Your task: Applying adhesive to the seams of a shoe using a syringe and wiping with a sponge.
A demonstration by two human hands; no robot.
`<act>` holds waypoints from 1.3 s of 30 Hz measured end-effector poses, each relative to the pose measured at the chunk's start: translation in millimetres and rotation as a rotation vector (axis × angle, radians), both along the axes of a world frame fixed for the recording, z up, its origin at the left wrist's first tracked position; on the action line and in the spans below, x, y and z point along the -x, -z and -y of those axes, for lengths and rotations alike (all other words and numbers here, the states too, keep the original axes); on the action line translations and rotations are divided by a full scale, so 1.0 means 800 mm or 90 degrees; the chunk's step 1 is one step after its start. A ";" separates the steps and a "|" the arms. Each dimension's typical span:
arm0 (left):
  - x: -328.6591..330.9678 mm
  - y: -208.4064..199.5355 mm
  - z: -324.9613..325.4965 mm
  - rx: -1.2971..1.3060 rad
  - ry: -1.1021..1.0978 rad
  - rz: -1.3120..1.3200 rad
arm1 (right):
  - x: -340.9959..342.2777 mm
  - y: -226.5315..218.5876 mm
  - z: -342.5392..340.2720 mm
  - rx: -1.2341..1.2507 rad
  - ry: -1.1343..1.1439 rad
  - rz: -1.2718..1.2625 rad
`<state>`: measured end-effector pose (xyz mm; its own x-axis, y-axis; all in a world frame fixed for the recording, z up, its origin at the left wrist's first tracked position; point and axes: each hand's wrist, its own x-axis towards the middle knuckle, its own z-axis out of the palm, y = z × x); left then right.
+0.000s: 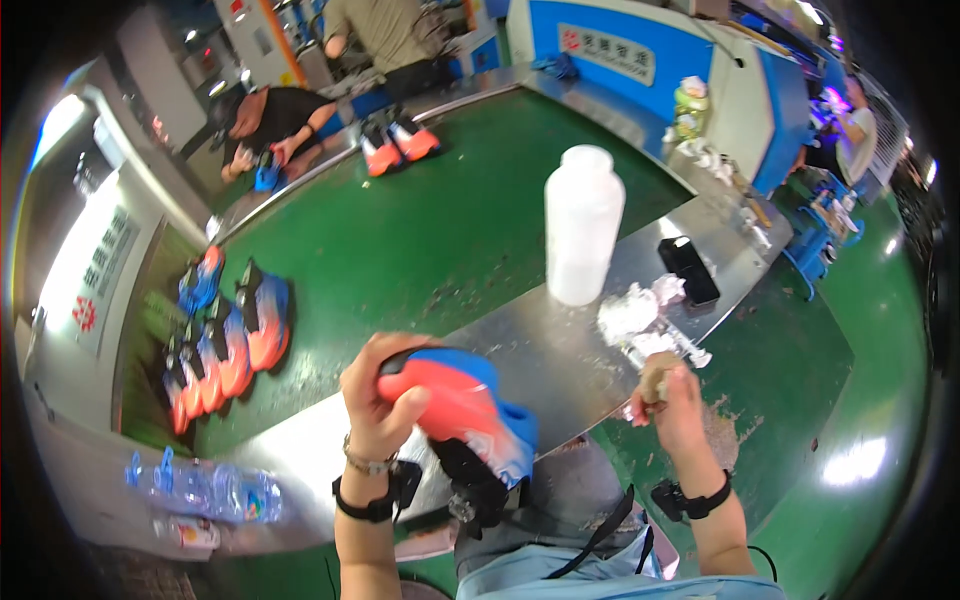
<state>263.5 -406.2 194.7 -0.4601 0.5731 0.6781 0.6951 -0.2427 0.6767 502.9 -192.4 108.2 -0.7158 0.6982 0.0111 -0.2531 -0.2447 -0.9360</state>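
Note:
My left hand [372, 400] is closed around one end of an orange and blue sports shoe [462, 398], tilted above the metal table edge in front of me. The shoe's dark part points down toward my lap. To the right, my right hand [680, 410] is raised past the table edge, apart from the shoe. Its fingers are curled around a small tan lump [656, 377], whose kind I cannot make out. Crumpled white material [630, 315] lies on the metal just beyond that hand. A tall white plastic bottle [583, 225] stands upright farther back.
Several orange and blue shoes [232, 340] line the left side of the green belt [400, 235]. Another pair [398, 142] sits at its far end. A black phone [689, 270] lies right of the bottle. Clear water bottles [215, 492] lie lower left. A co-worker [275, 125] handles a shoe across the belt.

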 end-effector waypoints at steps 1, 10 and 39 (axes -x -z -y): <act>0.000 -0.003 -0.007 -0.010 0.037 -0.006 | 0.003 -0.021 0.003 -0.052 -0.076 -0.123; -0.003 -0.017 -0.031 0.004 0.098 -0.173 | 0.024 -0.151 0.048 0.039 -0.393 -0.256; 0.038 0.010 -0.039 -0.014 0.124 -0.010 | 0.061 -0.063 0.047 0.203 -0.405 -0.296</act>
